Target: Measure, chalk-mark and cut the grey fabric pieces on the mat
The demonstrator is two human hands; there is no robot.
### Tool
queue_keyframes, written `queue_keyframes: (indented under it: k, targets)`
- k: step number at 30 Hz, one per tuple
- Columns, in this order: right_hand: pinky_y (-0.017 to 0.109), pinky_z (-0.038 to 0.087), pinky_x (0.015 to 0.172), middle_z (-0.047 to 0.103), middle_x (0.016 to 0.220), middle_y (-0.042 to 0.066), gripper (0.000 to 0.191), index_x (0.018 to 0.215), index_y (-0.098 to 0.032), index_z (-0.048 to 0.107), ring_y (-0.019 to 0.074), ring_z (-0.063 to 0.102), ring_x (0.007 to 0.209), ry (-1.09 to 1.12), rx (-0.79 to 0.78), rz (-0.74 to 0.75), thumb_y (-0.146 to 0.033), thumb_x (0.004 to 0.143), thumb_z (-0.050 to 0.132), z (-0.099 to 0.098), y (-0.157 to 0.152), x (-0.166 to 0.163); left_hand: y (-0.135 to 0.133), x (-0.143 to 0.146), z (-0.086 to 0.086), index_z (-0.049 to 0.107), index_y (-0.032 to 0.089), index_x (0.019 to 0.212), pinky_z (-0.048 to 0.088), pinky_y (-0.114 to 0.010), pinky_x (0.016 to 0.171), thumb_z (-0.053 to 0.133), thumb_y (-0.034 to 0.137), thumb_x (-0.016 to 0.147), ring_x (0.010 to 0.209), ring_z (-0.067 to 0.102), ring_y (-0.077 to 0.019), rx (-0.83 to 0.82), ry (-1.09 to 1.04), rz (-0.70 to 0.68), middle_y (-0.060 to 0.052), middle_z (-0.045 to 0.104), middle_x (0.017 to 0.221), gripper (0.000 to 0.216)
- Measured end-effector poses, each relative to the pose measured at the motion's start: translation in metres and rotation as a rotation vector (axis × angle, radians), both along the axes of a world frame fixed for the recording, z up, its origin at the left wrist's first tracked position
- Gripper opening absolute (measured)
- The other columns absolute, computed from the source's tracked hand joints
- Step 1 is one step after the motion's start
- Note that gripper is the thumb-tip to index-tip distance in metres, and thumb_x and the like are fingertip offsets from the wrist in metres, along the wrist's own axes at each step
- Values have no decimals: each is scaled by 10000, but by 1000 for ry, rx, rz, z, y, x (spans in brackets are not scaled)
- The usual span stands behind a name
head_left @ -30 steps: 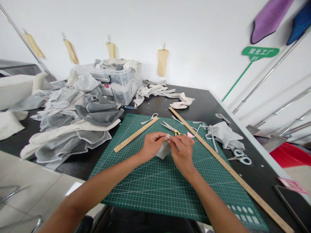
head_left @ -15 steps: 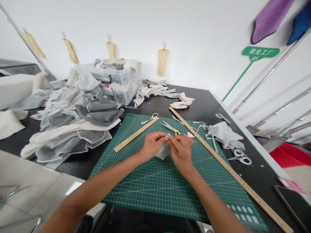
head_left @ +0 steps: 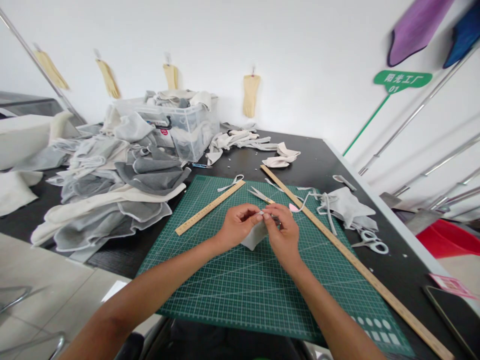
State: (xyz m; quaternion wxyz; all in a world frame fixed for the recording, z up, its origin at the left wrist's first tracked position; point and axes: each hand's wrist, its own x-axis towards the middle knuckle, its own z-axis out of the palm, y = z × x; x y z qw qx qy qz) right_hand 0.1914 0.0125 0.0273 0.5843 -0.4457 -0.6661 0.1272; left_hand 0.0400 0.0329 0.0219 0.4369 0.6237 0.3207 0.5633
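Both my left hand (head_left: 240,226) and my right hand (head_left: 282,231) pinch the upper edge of a small light-grey piece of cloth (head_left: 254,237). Their fingertips meet just above the green cutting mat (head_left: 240,290). The cloth hangs down between the hands, its lower corner showing; the rest is hidden by my fingers. Right behind my hands lie gold-handled scissors (head_left: 261,195) with their blades apart and the handles mostly covered. A pink scrap (head_left: 293,208) and a thin grey strip (head_left: 305,201) lie beyond my right hand.
A short wooden ruler (head_left: 210,208) and a long one (head_left: 356,262) lie across the mat. White-handled scissors (head_left: 371,243) and grey cloth scraps (head_left: 347,206) are at the right. At the left, a cloth pile (head_left: 123,190) stands before a clear plastic bin (head_left: 193,132).
My right fingers have shifted their pinch on the cloth's edge, with the thumb now upright against it. The cloth's lower part has turned slightly and shows more. My left hand stays nearly in place.
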Motion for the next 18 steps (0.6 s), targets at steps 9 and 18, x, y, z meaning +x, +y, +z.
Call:
queue_keyframes:
  k: [9,18]
  targets:
    - [369,496,798,721,925,37,110,916,-237,686,217,647,863,52,-184,45,-321,915,616,-4,1,-2,-2,2,0,680,149,851,475,-238,637,775,414,795,681,602,-129,-47,18,0,-27,668,760,287]
    - [306,481,640,675,879,26,358,1121,-242,597,190,617,754,202,-422,306,-459,850,681,4,16,14,9,1,1,590,171,784,416,-211,578,750,492,784,614,513,-96,-265,-146,-41,22,579,692,359]
